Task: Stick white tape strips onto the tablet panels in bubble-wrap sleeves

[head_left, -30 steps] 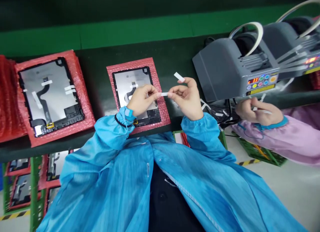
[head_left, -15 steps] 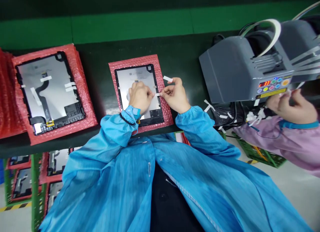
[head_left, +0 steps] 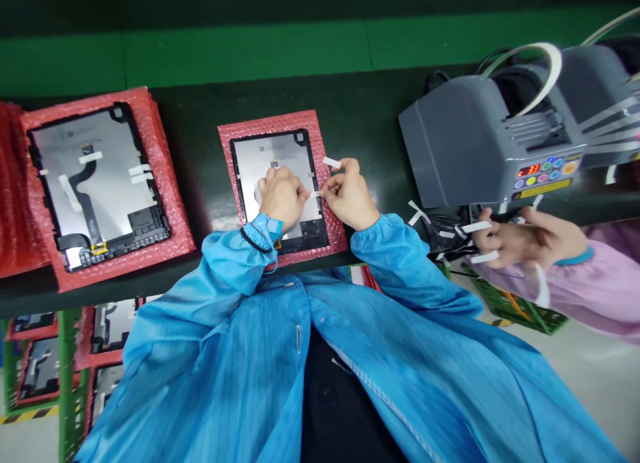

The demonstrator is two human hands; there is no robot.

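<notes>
A tablet screen panel point(head_left: 250, 158), silver-backed with a black frame, lies on a pink bubble-wrap bag point(head_left: 336, 231) in front of me. My left hand point(head_left: 283, 198) rests over its middle, with thumb and forefinger closed at the left end of a short strip of white tape point(head_left: 315, 194). The strip lies across the panel's right edge. My right hand point(head_left: 353, 195) pinches its other end. A second white tape strip point(head_left: 331, 162) sticks to a raised finger of that hand. My left hand covers part of the panel.
Another panel point(head_left: 107, 183) with tape strips lies on stacked pink bags at left. A grey tape dispenser point(head_left: 460, 143) stands at right. Near it is a co-worker's hand point(head_left: 535, 240) with tape strips on its fingers. Green racks point(head_left: 73, 376) holding panels stand below the table.
My hands stay at the panel's right edge, nearly still. The co-worker's hand has moved left, away from the dispenser's front, and now shows several tape strips.
</notes>
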